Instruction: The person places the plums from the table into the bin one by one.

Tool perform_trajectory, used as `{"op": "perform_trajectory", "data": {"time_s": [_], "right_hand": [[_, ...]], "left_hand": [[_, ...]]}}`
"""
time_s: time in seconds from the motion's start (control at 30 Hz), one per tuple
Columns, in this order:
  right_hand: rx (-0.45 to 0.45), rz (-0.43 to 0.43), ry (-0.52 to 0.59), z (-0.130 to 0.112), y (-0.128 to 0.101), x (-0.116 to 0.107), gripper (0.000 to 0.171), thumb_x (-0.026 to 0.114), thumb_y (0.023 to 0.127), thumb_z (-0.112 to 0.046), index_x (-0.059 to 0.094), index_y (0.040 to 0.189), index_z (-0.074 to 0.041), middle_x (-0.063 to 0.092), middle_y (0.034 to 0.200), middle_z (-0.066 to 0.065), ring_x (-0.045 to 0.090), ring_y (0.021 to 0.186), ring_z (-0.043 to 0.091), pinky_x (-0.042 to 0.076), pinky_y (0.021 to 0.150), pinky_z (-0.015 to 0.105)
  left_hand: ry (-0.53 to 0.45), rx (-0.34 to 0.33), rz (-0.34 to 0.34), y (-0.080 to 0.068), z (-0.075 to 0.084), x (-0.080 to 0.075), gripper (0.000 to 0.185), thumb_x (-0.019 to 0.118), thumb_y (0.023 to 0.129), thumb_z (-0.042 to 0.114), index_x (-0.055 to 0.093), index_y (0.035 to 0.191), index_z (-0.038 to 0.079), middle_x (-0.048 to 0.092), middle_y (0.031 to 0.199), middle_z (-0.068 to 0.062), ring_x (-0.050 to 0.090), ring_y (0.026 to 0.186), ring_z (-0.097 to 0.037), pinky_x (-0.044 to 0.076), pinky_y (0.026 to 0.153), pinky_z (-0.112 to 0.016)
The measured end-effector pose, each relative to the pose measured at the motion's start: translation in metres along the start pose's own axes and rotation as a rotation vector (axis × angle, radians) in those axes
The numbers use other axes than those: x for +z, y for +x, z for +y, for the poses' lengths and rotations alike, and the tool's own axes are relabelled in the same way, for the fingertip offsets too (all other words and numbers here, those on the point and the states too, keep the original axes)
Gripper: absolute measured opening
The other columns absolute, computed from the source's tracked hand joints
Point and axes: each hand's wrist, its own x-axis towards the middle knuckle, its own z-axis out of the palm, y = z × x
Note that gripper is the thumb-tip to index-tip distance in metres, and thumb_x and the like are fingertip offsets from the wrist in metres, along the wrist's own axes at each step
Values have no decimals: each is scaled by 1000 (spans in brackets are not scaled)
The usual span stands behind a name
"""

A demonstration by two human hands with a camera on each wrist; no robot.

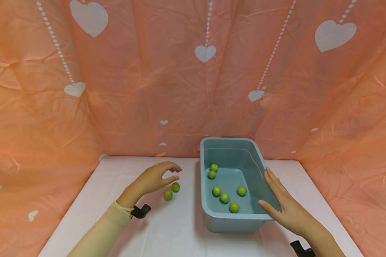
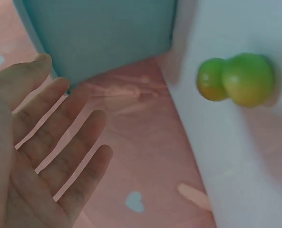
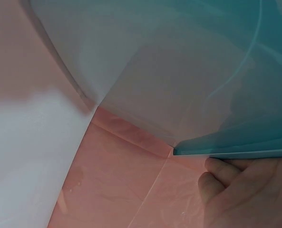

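Note:
My left hand (image 1: 154, 178) hovers with bent, spread fingers just above two small round green fruits with an orange tinge. The nearer fruit (image 1: 168, 195) and the farther fruit (image 1: 175, 187) lie on the white table, left of a grey-blue plastic tub (image 1: 226, 215). Nothing is in the left hand; its palm and parted fingers show in the left wrist view. My right hand (image 1: 286, 207) holds the tub's right rim near the front corner, thumb over the inside and fingers along the outside. Inside the tub lie several similar fruits (image 1: 224, 198).
The white table (image 1: 167, 235) runs back to an orange cloth backdrop (image 1: 167, 89) with pale hearts, which also hangs at both sides. A black wrist strap mount (image 1: 140, 211) sits below the left hand, and another black mount (image 1: 300, 248) is at the right wrist.

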Motion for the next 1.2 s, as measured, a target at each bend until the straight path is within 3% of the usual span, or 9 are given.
{"op": "perform_trajectory", "data": {"time_s": [0.17, 0.3, 0.5, 0.9, 0.97, 1.03, 1.13, 1.2], "right_hand": [[-3, -1, 7, -1, 0, -1, 94, 72, 104, -35, 13, 174, -17, 5, 181, 8, 3, 165, 41, 13, 125, 72], [1, -1, 4, -1, 0, -1, 93, 72, 104, -35, 14, 174, -17, 6, 181, 8, 3, 165, 39, 12, 127, 68], [-4, 6, -1, 0, 1, -1, 94, 73, 103, -34, 15, 174, -17, 6, 181, 9, 4, 165, 42, 16, 121, 78], [2, -3, 10, -2, 1, -1, 93, 72, 104, -35, 13, 174, -17, 5, 181, 8, 3, 164, 45, 15, 121, 78], [2, -4, 10, -2, 0, 0, 93, 71, 104, -35, 13, 174, -17, 5, 181, 7, 3, 165, 44, 10, 128, 67], [-4, -3, 12, -2, 0, 0, 93, 71, 105, -34, 12, 174, -17, 5, 181, 8, 3, 165, 44, 9, 129, 64], [-10, 1, 8, -2, -1, 0, 92, 71, 105, -34, 13, 174, -18, 5, 181, 8, 2, 165, 41, 3, 130, 42], [-14, 2, 12, -1, -1, 0, 92, 71, 105, -33, 13, 174, -17, 5, 181, 9, 2, 165, 41, 5, 131, 51]], "left_hand": [[2, -33, -30, -9, -8, 5, 26, 76, 103, 27, 73, 128, 21, 74, 124, 5, 69, 115, -20, 56, 99, -48], [5, -44, -51, -16, -15, 11, 25, 76, 103, 25, 73, 127, 21, 75, 124, 3, 69, 114, -21, 56, 98, -48], [-1, -84, -74, -25, -24, 18, 26, 76, 103, 28, 74, 126, 18, 74, 121, 5, 69, 114, -21, 55, 97, -48], [-4, -160, -125, -38, -34, 26, 26, 77, 101, 33, 75, 122, 18, 74, 117, 2, 70, 111, -27, 56, 91, -48], [8, -159, -130, -39, -34, 28, 27, 78, 100, 34, 75, 121, 17, 74, 116, 1, 71, 109, -26, 57, 90, -48], [19, -161, -136, -39, -34, 29, 27, 79, 99, 34, 75, 120, 17, 74, 115, 1, 71, 108, -25, 57, 89, -48], [24, -171, -145, -40, -34, 29, 27, 81, 99, 34, 75, 120, 18, 74, 114, 2, 71, 108, -25, 57, 89, -48], [25, -176, -151, -40, -34, 30, 26, 81, 98, 33, 76, 119, 18, 74, 114, 4, 71, 107, -24, 57, 89, -47]]}}
